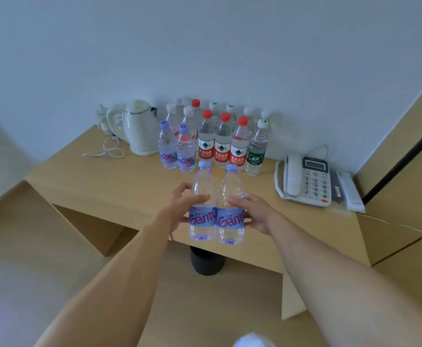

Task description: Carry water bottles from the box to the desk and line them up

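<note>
Fingers (pixel 180 190) of the left hand (pixel 177 209) curl round 1 purple-capped bottle (pixel 203 204), while the right hand (pixel 253 212) grips a 2nd bottle (pixel 230 206); the 2 are held upright, touching side by side, above the bench's (pixel 119 181) near edge. Beyond the fingers, bottle rows (pixel 215 144) stand by the wall, a white kettle (pixel 139 128) to their left, a telephone (pixel 305 181) to the right.
</note>
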Demonstrator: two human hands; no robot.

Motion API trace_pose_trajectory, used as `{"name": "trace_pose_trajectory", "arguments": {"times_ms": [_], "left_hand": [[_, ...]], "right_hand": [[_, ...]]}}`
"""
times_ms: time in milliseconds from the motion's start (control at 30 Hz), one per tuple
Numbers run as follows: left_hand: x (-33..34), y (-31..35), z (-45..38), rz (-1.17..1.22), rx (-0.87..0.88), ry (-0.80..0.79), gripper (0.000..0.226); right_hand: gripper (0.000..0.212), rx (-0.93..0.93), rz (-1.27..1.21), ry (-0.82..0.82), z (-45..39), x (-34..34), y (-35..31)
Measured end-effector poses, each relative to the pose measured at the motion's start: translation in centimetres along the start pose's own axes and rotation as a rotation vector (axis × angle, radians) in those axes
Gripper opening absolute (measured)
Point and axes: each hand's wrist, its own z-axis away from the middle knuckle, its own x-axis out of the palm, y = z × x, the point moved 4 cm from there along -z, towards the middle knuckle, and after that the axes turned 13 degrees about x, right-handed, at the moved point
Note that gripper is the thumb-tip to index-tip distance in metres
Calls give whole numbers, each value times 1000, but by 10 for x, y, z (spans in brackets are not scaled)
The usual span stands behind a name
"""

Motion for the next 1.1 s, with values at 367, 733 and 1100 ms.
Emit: {"name": "trace_pose_trajectory", "arguments": {"times_ms": [367,733,1100], "left_hand": [[-25,16,-82,-94,236,-2,55],[-21,18,-153,-355,326,-72,64],[-29,9,-185,-362,321,-190,63]], "right_hand": [[39,-222,-30,135,-62,1,-51],[55,-330,217,349,-107,-23,-96],[60,-307,409,533,-125,-15,-101]]}}
